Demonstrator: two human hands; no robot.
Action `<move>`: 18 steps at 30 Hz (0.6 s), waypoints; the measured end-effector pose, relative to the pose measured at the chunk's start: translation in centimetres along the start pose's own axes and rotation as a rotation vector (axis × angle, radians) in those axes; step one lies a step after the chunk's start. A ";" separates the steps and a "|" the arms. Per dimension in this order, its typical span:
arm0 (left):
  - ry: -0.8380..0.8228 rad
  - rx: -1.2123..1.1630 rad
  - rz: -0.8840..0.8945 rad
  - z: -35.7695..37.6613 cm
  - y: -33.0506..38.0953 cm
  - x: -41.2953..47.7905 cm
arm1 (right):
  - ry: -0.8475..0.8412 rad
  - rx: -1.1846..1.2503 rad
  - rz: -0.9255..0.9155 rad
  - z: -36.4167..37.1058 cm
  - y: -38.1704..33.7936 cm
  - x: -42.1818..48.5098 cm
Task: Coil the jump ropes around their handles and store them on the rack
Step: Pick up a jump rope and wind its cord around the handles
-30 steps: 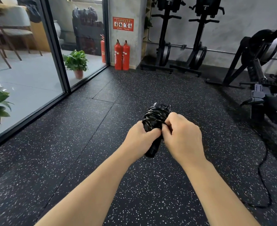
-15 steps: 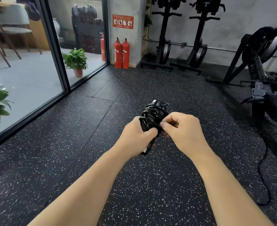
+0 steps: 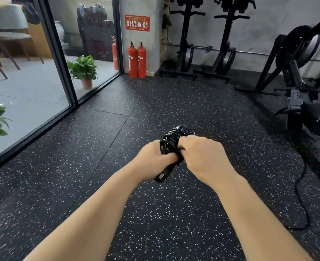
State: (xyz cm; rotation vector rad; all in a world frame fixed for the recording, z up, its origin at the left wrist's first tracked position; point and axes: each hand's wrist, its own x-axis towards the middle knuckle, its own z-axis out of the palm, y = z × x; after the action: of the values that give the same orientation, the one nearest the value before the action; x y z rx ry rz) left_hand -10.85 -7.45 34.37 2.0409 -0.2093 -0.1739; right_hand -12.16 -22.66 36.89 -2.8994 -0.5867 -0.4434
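A black jump rope (image 3: 169,143) is wound in a tight bundle around its black handles, held in front of me above the speckled rubber floor. My left hand (image 3: 153,158) grips the handles from the left, with their lower end sticking out below it. My right hand (image 3: 202,155) pinches the coiled rope at the right side of the bundle. No storage rack for ropes can be made out.
A glass wall (image 3: 48,76) with potted plants behind it runs along the left. Two red fire extinguishers (image 3: 137,60) stand by a pillar ahead. Upright machines (image 3: 208,44) line the back wall; a rowing machine (image 3: 306,87) and a loose black cable (image 3: 302,204) lie at the right.
Both hands stay on the bundle and have shifted slightly. The handles have tilted a little more. The view has moved a bit forward and left.
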 end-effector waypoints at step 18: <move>-0.071 -0.432 -0.023 -0.4 0.8 -0.1 | 0.260 0.471 0.345 0.1 0.6 0.3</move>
State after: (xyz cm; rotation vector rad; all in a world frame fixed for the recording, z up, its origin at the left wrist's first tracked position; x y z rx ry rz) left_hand -10.97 -7.45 35.24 1.6098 -0.1750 -0.2811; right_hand -11.62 -23.05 36.88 -2.3750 -0.1209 -0.5340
